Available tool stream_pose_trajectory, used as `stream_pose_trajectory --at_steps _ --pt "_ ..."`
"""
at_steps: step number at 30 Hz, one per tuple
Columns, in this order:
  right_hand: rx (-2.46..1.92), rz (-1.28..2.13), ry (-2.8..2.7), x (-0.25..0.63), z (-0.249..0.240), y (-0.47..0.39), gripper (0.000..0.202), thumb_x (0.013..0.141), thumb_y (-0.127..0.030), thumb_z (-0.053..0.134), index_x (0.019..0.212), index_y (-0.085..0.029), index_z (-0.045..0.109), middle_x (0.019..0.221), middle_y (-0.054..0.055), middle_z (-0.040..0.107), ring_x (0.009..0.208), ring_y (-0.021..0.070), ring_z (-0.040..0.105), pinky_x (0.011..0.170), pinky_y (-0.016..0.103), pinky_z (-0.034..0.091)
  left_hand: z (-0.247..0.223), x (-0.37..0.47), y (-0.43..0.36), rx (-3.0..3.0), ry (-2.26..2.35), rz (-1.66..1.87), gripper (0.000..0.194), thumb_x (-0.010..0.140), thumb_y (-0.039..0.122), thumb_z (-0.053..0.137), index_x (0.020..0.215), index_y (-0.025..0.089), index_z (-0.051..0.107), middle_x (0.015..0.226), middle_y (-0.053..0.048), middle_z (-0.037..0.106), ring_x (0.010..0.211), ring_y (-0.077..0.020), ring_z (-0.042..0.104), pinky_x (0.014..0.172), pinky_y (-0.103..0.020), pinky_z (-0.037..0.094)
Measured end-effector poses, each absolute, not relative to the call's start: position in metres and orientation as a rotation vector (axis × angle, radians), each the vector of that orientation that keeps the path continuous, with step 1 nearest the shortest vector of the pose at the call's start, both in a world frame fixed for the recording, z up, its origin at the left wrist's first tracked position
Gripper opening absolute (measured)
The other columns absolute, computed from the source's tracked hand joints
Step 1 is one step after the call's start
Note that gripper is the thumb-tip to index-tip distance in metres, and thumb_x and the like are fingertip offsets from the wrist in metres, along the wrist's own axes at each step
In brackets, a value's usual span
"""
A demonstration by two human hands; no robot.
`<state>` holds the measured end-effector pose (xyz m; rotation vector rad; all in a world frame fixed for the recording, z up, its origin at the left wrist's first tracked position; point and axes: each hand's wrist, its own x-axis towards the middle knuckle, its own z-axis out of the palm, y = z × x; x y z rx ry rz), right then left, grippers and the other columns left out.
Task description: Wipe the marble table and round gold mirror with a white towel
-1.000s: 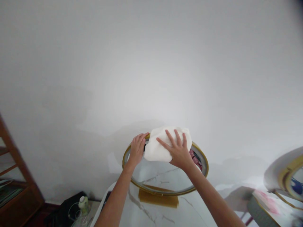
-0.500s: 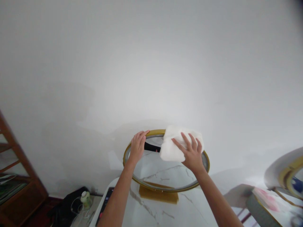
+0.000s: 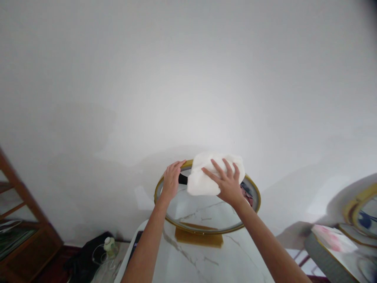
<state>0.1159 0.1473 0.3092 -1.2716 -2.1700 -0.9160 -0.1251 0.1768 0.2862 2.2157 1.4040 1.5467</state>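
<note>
A round mirror (image 3: 200, 210) with a gold rim stands tilted on a gold base (image 3: 198, 237) on a white marbled tabletop. My left hand (image 3: 172, 179) grips the mirror's upper left rim, its fingers over the edge. With fingers spread, my right hand (image 3: 228, 181) presses a folded white cloth (image 3: 203, 179) flat against the upper part of the glass. The cloth overlaps the top rim and hides part of the mirror. Dark shapes are reflected on either side of it.
A phone (image 3: 136, 241) lies at the table's left edge. On the left are a pale green bottle (image 3: 109, 245), a black bag (image 3: 88, 255) and a wooden shelf (image 3: 22, 220). On the right, a pink-and-white packet (image 3: 334, 237) sits near another gold-rimmed mirror (image 3: 365, 216). A white wall rises behind.
My right hand has slid the cloth leftward and slightly up across the mirror, uncovering more glass at the right. My left hand keeps its hold on the rim.
</note>
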Motion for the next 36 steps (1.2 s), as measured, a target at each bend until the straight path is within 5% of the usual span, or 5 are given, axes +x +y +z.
stream_pose_trajectory --at_steps 13,19,25,36 --pt "-1.174 -0.997 -2.193 0.108 0.312 0.153 0.082 0.072 -0.03 0.063 0.14 -0.044 0.019 0.152 -0.003 0.014 0.135 0.038 0.014 0.105 0.061 0.009 0.286 -0.131 0.179 2.286 1.326 1.494 0.045 0.096 0.028 0.014 0.131 0.03 0.043 0.128 -0.002 0.05 0.12 -0.0164 0.042 0.104 -0.038 0.032" --pt "-1.347 -0.874 -1.968 0.157 0.283 0.146 0.079 0.068 -0.035 0.068 0.137 -0.044 0.03 0.153 0.0 0.008 0.133 0.0397 0.019 0.104 0.058 0.017 0.287 -0.13 0.179 2.271 1.294 1.557 0.046 0.097 0.033 0.013 0.131 0.03 0.044 0.127 -0.001 0.052 0.118 -0.015 0.043 0.105 -0.036 0.031" --pt "-1.378 -0.816 -1.724 0.185 0.244 0.138 0.081 0.07 -0.03 0.062 0.141 -0.039 0.023 0.153 0.003 0.008 0.131 0.041 0.023 0.099 0.058 0.025 0.287 -0.127 0.179 2.231 1.309 1.577 0.045 0.097 0.033 0.015 0.128 0.029 0.047 0.126 -0.001 0.053 0.117 -0.0148 0.044 0.104 -0.037 0.031" --pt "-1.279 -0.895 -2.035 0.125 0.299 0.149 0.08 0.068 -0.036 0.066 0.138 -0.042 0.028 0.152 -0.002 0.014 0.133 0.0425 0.014 0.103 0.063 0.01 0.287 -0.128 0.179 2.185 1.336 1.561 0.048 0.097 0.034 0.012 0.128 0.03 0.047 0.128 0.001 0.052 0.119 -0.0156 0.043 0.106 -0.038 0.03"
